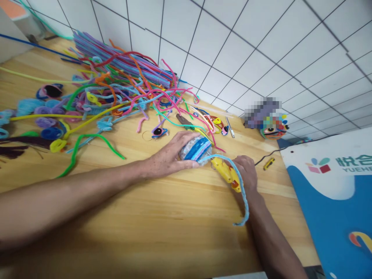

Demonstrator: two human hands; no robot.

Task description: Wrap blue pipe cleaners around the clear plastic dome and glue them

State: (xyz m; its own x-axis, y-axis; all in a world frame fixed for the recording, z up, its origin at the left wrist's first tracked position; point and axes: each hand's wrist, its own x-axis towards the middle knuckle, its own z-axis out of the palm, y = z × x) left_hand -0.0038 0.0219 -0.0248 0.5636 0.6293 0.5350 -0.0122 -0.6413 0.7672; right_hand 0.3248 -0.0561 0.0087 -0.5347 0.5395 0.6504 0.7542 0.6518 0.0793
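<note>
Watching from my remote post, I see the greatest spread of trouble in the heap of multicoloured fuzzy pipe cleaners [116, 83] on the pale wooden counter [162, 224], beyond and left of the grey ball banded in blue and lilac fuzzy strips [199, 150]. Its loose pink ends reach close behind the ball, so I judge that turning the ball could snag one. Next comes the yellow plastic glue gun [226, 173], just right of the ball and aimed at it: if hot, a slip could burn fingers or smear glue. Last, the light-blue fuzzy strip [242, 182] arches from the ball over the gun and could be caught and tugged loose.

The left hand [167, 157] is half curled, grasping the ball from its left side. The right hand [247, 172], right of the ball, is wrapped round the gun; I cannot see its fingertips.
</note>
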